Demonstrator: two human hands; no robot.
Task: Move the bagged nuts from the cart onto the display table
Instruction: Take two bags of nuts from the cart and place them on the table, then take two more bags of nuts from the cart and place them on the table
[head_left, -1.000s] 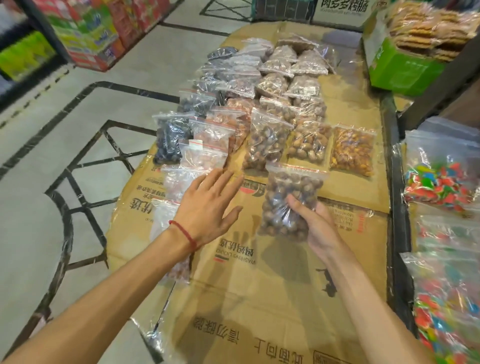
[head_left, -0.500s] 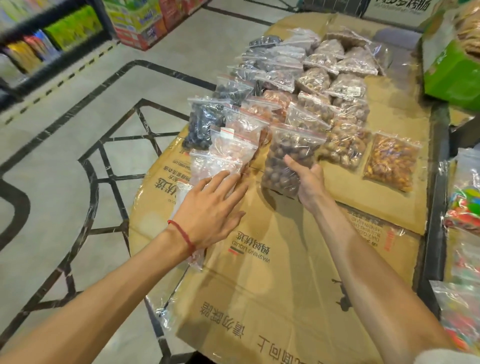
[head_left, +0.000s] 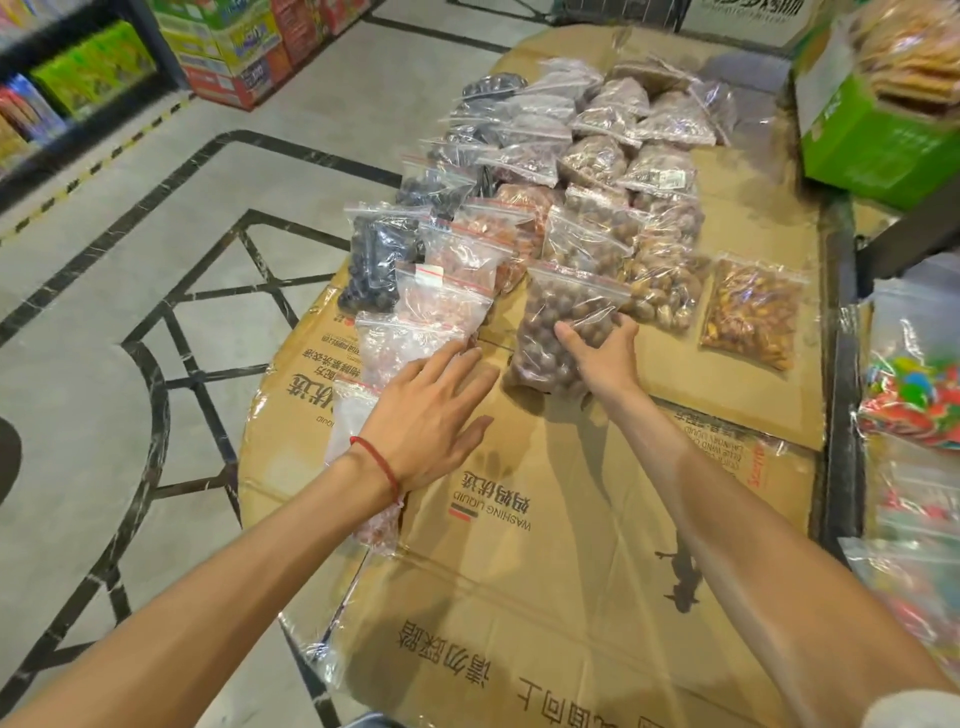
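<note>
A clear zip bag of round brown nuts (head_left: 558, 317) lies on the cardboard-covered display table (head_left: 545, 545), at the near end of the middle row. My right hand (head_left: 602, 353) holds its lower right edge, fingers spread over the plastic and thumb at the side. My left hand (head_left: 431, 421), with a red cord at the wrist, lies flat with straight fingers on the cardboard, partly over a pale bag (head_left: 358, 415) in the left row. Several more bagged nuts (head_left: 597, 161) fill rows toward the far end.
A bag of orange-brown nuts (head_left: 750, 312) lies alone at the right. A green carton (head_left: 872, 140) of snacks stands at the far right. Bags of coloured sweets (head_left: 914, 395) sit beyond the table's dark right rail. Shelves of boxed goods line the far left across the tiled floor.
My right hand carried the brown-nut bag forward and set it down at the end of the middle row. My left hand stayed flat near the left row.
</note>
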